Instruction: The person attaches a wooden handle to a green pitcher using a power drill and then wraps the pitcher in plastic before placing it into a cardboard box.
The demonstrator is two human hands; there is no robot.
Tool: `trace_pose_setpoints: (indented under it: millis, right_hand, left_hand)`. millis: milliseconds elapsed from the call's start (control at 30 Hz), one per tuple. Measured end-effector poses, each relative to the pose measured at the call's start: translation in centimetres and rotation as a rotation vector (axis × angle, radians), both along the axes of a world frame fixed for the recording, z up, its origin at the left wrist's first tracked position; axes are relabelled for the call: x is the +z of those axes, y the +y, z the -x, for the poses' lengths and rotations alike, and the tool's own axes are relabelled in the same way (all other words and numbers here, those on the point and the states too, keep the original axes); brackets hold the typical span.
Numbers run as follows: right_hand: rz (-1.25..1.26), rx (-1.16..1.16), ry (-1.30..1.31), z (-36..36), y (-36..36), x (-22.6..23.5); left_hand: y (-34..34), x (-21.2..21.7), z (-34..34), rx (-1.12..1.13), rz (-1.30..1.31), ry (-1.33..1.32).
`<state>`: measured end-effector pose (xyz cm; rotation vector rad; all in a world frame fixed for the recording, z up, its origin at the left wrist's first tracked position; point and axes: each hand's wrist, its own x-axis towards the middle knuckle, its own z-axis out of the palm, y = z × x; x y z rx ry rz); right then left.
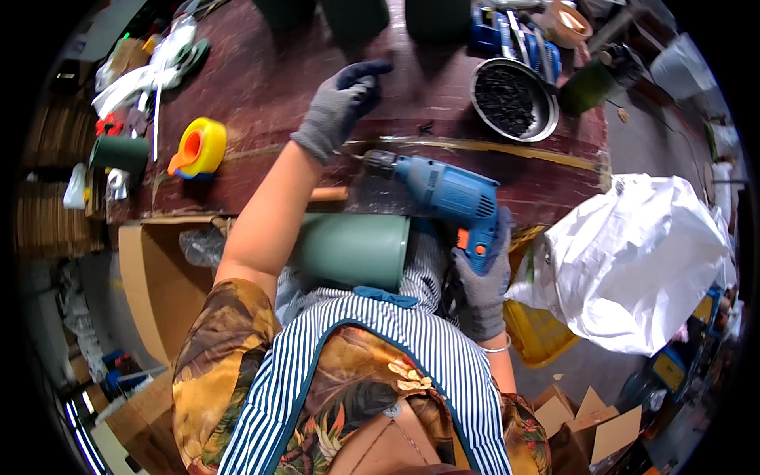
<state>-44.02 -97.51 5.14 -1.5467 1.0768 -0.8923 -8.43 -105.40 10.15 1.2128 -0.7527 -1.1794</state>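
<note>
My right hand (484,289), in a grey glove, is wrapped round the handle of a blue power drill (447,186). The drill lies level over the table's near edge, its chuck and thin bit turned left. Over the table, my left hand (344,103), gloved in grey with dark fingertips, reaches forward past the bit. Its index finger is stretched out to the right and the other fingers are partly bent; nothing shows in them. Across my lap rests a green cylinder (352,252), below the drill. A steel bowl (545,127) of small black pieces, apparently screws, stands to the right.
Dark green containers (354,17) line the far side of the dark red table (261,103). A yellow tape roll (207,146) and a small green cylinder (119,153) stand at left. An open cardboard box (146,289) is below. A white sack (633,261) bulges at right.
</note>
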Motion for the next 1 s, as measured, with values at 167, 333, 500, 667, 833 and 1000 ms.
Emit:
trace_pose_setpoints:
  millis: [167,333,500,667,833,1000]
  right_hand:
    - [-0.058,0.0,0.023,0.2,1.2,0.6]
    - [-0.104,-0.03,-0.056,-1.1,1.7,-0.2]
    - [-0.101,-0.037,-0.07,-1.3,1.9,-0.3]
    - [-0.112,-0.045,-0.079,-1.3,2.0,-0.8]
    - [-0.106,-0.057,-0.053,-1.7,2.2,-0.1]
    - [-0.084,-0.023,-0.035,-1.9,2.1,0.4]
  left_hand:
    - [9.3,-4.0,-5.9,0.288,-0.258,0.29]
    - [11.4,-1.8,-4.6,0.249,-0.403,0.279]
    - [12.8,-3.8,-6.1,0.104,-0.322,0.029]
    - [12.7,-5.0,-5.8,0.289,-0.306,0.366]
    - [11.9,-4.1,-3.6,0.501,-0.222,0.457]
    - [11.9,-3.7,-4.1,0.391,-0.245,0.311]
